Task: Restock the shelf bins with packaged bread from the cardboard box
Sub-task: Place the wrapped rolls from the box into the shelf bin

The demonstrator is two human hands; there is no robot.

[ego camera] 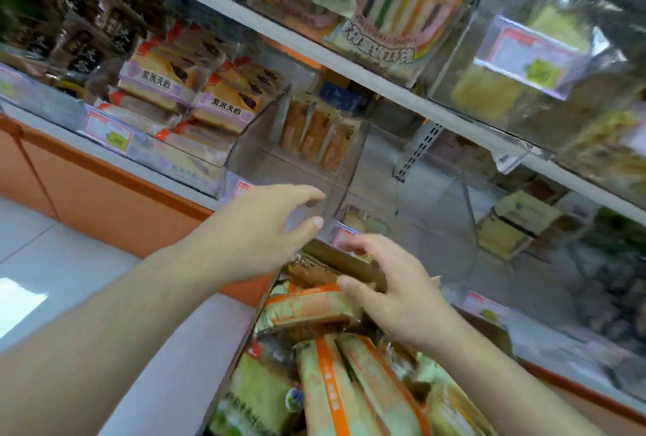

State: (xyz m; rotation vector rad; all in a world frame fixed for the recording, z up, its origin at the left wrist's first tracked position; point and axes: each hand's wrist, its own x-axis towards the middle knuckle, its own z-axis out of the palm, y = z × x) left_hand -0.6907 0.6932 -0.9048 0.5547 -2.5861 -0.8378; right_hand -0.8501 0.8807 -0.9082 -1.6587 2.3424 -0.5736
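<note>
Clear bin [265,152] (nearly bare) sits beside purple-labelled bread packs [195,99].

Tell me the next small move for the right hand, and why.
Probably lift the brown packet up out of the box toward the clear bin. The right hand already grips it, the left hand is at the bin's front wall, and the bin holds only a few packets at the back.

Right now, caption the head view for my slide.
Right hand grips a brown bread pack over the box; left hand reaches toward the clear bin.
</note>
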